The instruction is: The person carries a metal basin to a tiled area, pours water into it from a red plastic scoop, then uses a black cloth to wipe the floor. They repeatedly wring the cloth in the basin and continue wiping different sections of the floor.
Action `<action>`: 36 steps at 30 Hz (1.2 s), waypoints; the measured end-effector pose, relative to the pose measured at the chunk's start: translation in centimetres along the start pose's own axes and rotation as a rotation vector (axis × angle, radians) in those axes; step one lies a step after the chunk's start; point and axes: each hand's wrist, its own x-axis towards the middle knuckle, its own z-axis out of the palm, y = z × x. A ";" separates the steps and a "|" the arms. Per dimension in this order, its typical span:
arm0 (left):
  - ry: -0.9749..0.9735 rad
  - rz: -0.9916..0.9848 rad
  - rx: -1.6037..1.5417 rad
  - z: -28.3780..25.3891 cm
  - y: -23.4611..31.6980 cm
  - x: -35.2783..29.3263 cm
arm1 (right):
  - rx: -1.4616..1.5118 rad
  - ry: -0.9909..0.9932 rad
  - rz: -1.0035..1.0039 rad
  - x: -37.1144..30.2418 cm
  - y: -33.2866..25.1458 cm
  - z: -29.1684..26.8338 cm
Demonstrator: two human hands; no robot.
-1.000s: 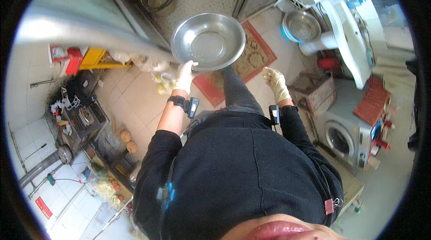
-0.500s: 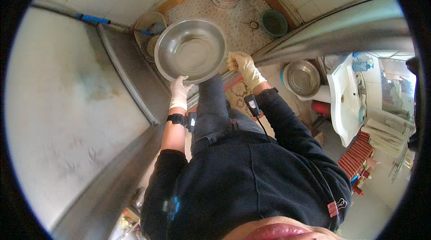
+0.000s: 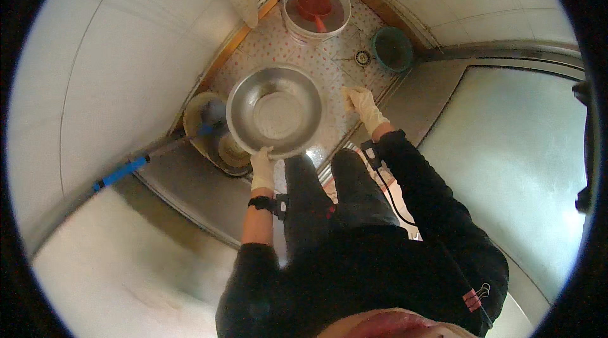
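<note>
Big basin: a wide, round, shiny stainless-steel basin [image 3: 275, 110] was up over the speckled floor [image 3: 259, 43], mouth facing up, just past the knees. Using it as the landmark for everything here.
Left hand: the left hand [image 3: 262, 168], in a pale cream glove, had the basin gripped at its near rim, thumb hooked over the edge.
Right hand: the right hand [image 3: 363, 106], same kind of glove, was out to the right of the basin, near but not touching it. Fingers looked bent, but I honestly couldn't tell if it was clenched or loose.
Bucket: a round white plastic bucket [image 3: 301, 36] stood beyond the basin's far side, with a red plastic dipper [image 3: 314, 4] sitting in it.
Green tub: a small round dark-green plastic tub [image 3: 392, 50] was beyond the basin and off to the right, a round metal floor drain [image 3: 362, 58] just beside it on the basin's side.
Bin: a beige plastic bin [image 3: 192, 119] was left of the basin, partly covered by it from this angle.
Pole: a blue-gripped pole [image 3: 122, 173] slanted well left of the basin.
</note>
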 end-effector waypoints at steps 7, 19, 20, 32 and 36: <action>-0.088 -0.099 0.016 -1.1 -2.9 7.9 | -0.329 0.182 -0.235 13.2 -7.0 0.6; 0.165 -1.002 -1.119 2.3 -0.4 12.7 | -0.900 0.212 -0.124 33.6 -8.4 3.4; 0.137 -0.970 -1.093 2.8 -0.2 12.9 | -0.811 0.193 -0.014 34.3 -8.3 3.6; 0.185 -1.047 -1.139 6.0 3.2 15.7 | -0.590 -0.214 -0.098 41.5 -3.8 3.2; 0.142 -0.988 -0.996 5.5 3.1 15.5 | -0.403 -0.330 -0.081 42.3 -4.2 1.3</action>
